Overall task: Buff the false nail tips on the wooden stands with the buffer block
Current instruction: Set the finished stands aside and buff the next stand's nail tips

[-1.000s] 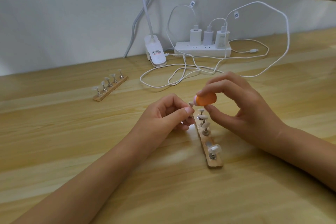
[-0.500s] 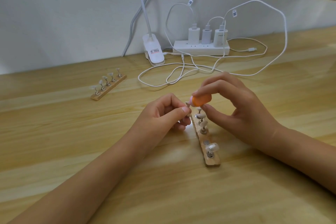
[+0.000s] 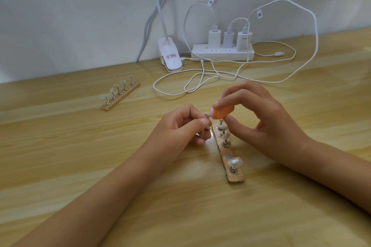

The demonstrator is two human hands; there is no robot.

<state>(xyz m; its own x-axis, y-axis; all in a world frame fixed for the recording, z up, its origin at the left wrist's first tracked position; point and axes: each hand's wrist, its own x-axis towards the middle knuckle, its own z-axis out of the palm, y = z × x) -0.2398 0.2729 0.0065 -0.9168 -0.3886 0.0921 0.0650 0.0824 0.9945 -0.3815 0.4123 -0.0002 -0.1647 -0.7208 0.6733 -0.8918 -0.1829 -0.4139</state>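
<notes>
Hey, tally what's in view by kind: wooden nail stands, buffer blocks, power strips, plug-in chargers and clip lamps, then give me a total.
Wooden stands: 2 (far wooden stand, near wooden stand)
Buffer block: 1
Power strip: 1
Plug-in chargers: 3
Clip lamp: 1
Total: 8

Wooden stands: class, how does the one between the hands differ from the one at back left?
The near stand lies between the left hand and right hand; the far stand lies alone. The near stand has a bare metal spot in its row; the far stand's five pegs are all in place. The near stand points almost toward the camera; the far stand runs slantwise. Both are wooden strips holding nail tips.
</notes>
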